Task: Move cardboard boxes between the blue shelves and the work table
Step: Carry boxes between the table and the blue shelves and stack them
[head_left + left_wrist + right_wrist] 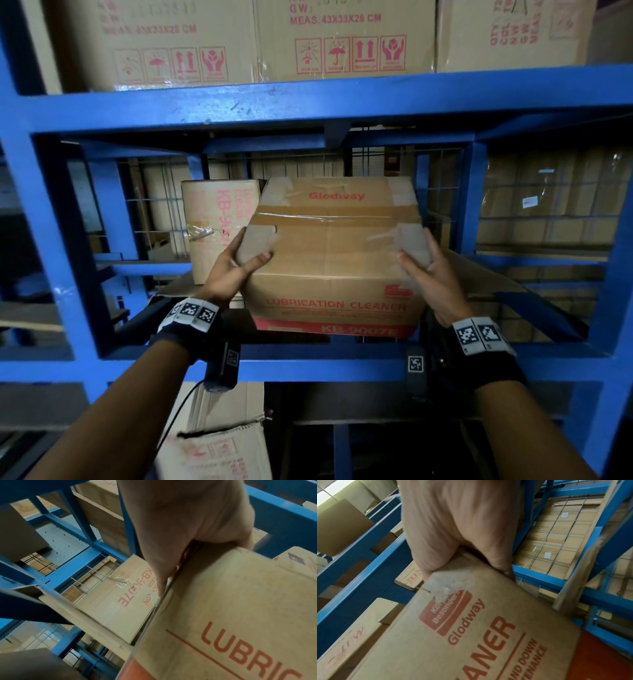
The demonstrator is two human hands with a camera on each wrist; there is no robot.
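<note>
Head view shows my left hand [239, 262] and right hand [426, 274] clamped on the two near top corners of the box [334, 260], thumbs on top, fingers wrapped down the sides. It sits tilted at the front of the middle blue shelf [308, 368], its near bottom edge over the front rail, a second box [219, 219] just behind it on the left and touching or nearly so. Whether it is going in or coming out I cannot tell from this.

Left wrist view shows my fingers [161, 577] squeezed into the narrow gap between the two boxes — that is the pinch point to mind. Right wrist view shows my other fingers [506, 568] hooked over the corner, with free space and wire mesh [556, 536] on that side.

To do this well, I judge I should keep both grips even so the box stays square, slide it along the shelf instead of lifting by the corners alone, and favour the open right side. The taped flaps look worn — I would get a palm under the base before taking full weight.
</note>
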